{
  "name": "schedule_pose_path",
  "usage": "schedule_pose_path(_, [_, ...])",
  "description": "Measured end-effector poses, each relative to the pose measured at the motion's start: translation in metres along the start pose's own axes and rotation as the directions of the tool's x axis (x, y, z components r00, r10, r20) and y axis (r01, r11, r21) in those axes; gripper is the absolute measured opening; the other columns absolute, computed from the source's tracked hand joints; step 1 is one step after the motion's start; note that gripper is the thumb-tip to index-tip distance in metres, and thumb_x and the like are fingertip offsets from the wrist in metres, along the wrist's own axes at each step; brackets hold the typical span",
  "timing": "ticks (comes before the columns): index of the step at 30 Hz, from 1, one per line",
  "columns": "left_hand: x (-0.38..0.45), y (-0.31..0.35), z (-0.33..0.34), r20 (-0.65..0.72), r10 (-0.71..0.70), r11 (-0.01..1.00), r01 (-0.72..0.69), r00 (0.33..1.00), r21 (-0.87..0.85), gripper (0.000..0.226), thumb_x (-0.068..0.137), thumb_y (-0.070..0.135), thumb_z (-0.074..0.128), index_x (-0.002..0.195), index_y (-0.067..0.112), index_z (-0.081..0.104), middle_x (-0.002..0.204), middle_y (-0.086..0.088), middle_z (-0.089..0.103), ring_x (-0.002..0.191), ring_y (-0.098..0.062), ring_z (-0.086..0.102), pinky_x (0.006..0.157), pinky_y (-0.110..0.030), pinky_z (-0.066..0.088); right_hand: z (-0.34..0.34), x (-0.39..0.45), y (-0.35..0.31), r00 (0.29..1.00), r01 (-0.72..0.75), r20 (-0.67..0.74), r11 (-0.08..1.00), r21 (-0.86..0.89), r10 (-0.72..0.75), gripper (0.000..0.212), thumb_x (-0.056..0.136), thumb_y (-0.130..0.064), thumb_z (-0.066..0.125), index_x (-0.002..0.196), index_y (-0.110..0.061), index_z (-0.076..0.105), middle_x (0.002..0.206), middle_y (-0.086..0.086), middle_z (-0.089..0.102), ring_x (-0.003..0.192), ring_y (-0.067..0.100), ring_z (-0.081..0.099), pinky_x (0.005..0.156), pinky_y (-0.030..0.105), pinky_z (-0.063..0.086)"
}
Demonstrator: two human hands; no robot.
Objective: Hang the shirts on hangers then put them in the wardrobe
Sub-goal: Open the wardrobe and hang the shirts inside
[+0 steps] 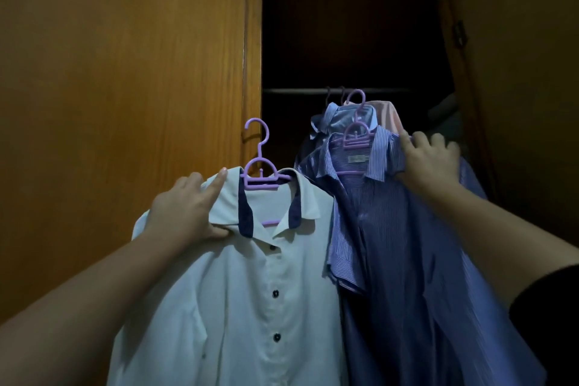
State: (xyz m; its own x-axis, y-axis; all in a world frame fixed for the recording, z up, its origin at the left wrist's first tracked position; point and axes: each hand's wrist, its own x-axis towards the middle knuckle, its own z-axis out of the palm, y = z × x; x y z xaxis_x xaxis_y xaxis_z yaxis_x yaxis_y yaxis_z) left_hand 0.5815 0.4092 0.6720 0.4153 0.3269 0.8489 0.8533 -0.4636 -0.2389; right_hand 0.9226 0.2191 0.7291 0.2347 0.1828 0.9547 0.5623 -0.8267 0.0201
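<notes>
A white shirt [238, 301] with a dark-lined collar and dark buttons hangs on a purple hanger [260, 166], held up in front of the closed wardrobe door. My left hand [188, 210] grips its left shoulder and collar, thumb under the collar, forefinger stretched along the shoulder. A blue striped shirt [388, 229] on another purple hanger [357, 135] hangs from the wardrobe rail [300, 91]. My right hand [429, 160] rests on the striped shirt's right shoulder, fingers bent over the top. The white shirt's hook is free in the air, left of the rail.
The wardrobe's left door [125, 88] is closed; the right door [517, 103] stands open. Behind the striped shirt hang a light blue shirt [338, 116] and a pink garment [388, 116]. The rail's left stretch is bare. Dark items sit at the far right inside.
</notes>
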Motion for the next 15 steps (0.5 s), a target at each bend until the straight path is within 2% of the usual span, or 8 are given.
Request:
schedule_pose_path(5, [0.005,-0.004,-0.003,0.022,0.018,0.999,-0.019,1.0,0.04,0.112,0.069,0.084,0.048,0.152,0.032,-0.007,0.099,0.005,0.029,0.089,-0.009,0.036,0.052,-0.019,0.028,0.012,0.019,-0.018,0.996,0.087,0.017,0.996,0.016,-0.087,0.085,0.076,-0.051,0.066,0.143,-0.016,0.027,0.134,0.007,0.046,0.112,0.03,0.045,0.081,0.037,0.037])
schedule_pose_path(10, [0.012,-0.009,-0.004,0.028,0.002,1.0,-0.003,1.0,0.018,0.114,0.063,0.081,0.06,0.153,0.033,0.01,0.094,0.006,0.034,0.084,-0.011,0.038,0.046,-0.02,0.022,0.024,0.052,-0.041,0.981,0.187,-0.074,0.98,0.067,-0.182,0.083,0.081,-0.048,0.062,0.145,-0.011,0.024,0.135,0.008,0.045,0.116,0.031,0.045,0.082,0.036,0.038])
schedule_pose_path(15, [0.029,-0.007,-0.011,-0.046,-0.018,0.997,0.021,0.999,0.078,0.115,0.065,0.085,0.052,0.147,0.039,-0.013,0.095,0.008,0.031,0.085,-0.008,0.035,0.048,-0.019,0.024,0.035,0.091,-0.065,0.981,0.182,-0.091,0.973,0.141,-0.17,0.08,0.083,-0.044,0.063,0.143,-0.008,0.024,0.14,0.01,0.041,0.125,0.031,0.04,0.088,0.036,0.04])
